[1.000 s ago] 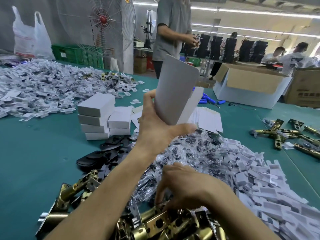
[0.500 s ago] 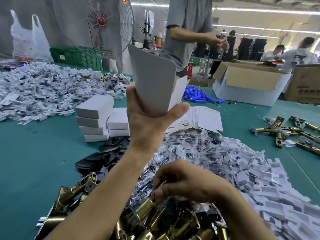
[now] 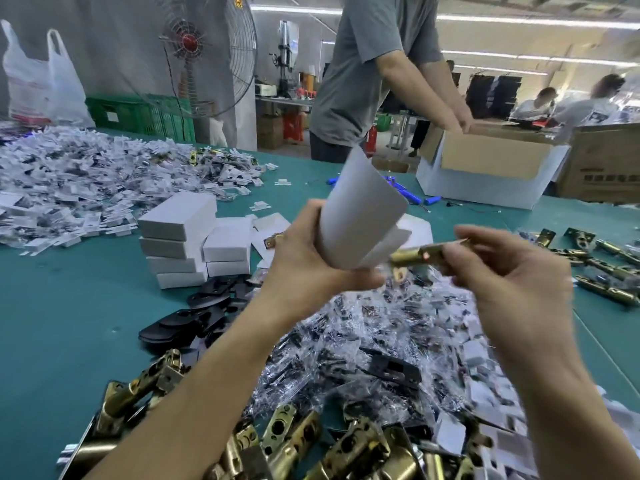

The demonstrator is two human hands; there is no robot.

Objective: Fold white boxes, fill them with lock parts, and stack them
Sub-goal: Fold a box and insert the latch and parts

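Brass latch (image 3: 420,256), just lifted from the bottom-frame pile (image 3: 311,441), sits pinched in our right hand (image 3: 512,278) at the mouth of the white box (image 3: 360,220) our left hand (image 3: 311,268) grips mid-frame, so we judge filling comes next.

left hand (image 3: 311,261): grips white box (image 3: 360,223) | right hand (image 3: 512,271): pinches brass latch (image 3: 415,256) at box's mouth

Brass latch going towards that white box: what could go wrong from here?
1. The right hand only pinches the brass latch near one end, so it might slip and drop into the bagged parts below.
2. The latch tip sits at the loose flap of the white box gripped by the left hand; it could snag and crease the flap.
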